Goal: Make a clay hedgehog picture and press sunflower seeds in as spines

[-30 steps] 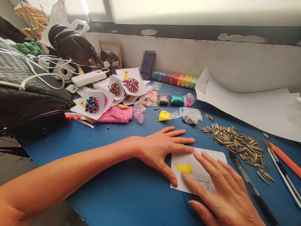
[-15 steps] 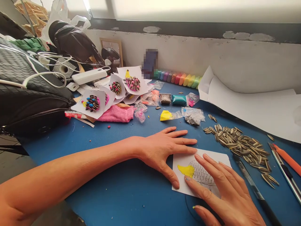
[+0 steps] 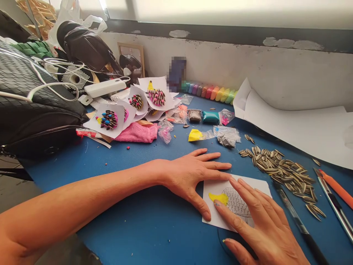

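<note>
A white paper card [image 3: 213, 217] lies on the blue table, bearing a line drawing with a scaly, rounded body. Flattened yellow clay [image 3: 217, 197] covers the pointed left end of that drawing. My left hand [image 3: 193, 173] is spread flat, its thumb and index finger on the card's left side. Over the right part of the card is my right hand [image 3: 256, 217], fingers stretched out. Its index fingertip touches the lower edge of the yellow clay, and the hand hides part of the drawing.
Sunflower seeds [image 3: 284, 169] are heaped right of the card, beside a pen [image 3: 298, 221] and an orange-handled tool [image 3: 338, 187]. Behind are an open yellow clay packet [image 3: 195, 135], other clay packets [image 3: 211, 117] and finished seed pictures [image 3: 109, 119]. A black bag [image 3: 35, 110] stands left.
My right index fingertip has shifted slightly up and left, onto the lower edge of the yellow clay. My left hand has stayed in place on the card.
</note>
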Tool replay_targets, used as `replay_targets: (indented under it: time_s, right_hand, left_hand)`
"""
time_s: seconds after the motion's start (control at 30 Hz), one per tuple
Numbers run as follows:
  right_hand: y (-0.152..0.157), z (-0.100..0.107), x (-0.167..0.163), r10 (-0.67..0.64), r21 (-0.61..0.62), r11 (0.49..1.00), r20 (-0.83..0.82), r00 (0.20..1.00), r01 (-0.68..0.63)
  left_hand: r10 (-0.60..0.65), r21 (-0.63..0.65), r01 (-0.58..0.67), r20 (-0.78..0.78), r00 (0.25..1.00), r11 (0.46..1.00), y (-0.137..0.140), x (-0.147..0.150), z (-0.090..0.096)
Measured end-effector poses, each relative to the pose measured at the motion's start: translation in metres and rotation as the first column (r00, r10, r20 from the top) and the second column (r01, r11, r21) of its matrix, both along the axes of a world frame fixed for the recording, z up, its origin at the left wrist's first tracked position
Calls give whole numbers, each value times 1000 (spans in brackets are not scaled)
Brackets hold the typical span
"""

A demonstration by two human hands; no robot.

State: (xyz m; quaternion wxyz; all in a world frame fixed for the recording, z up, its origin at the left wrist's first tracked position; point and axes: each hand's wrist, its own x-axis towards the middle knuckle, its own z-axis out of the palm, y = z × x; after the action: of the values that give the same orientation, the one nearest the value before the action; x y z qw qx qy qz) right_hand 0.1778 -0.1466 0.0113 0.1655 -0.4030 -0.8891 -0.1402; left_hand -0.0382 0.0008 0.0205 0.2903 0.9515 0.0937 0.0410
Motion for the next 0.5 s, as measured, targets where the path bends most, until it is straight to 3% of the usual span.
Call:
replay_targets:
  time_s: [0.4, 0.5]
  right_hand:
    - [1, 2, 0, 18, -16, 1000, -22, 1000, -19]
    - [0, -2, 3, 36, 82, 996, -115, 993, -27]
  left_hand:
    - [-1, -6, 2, 16, 1000, 1000, 0, -1, 0]
    - [2, -7, -2, 8, 1000, 1000, 0, -1, 0]
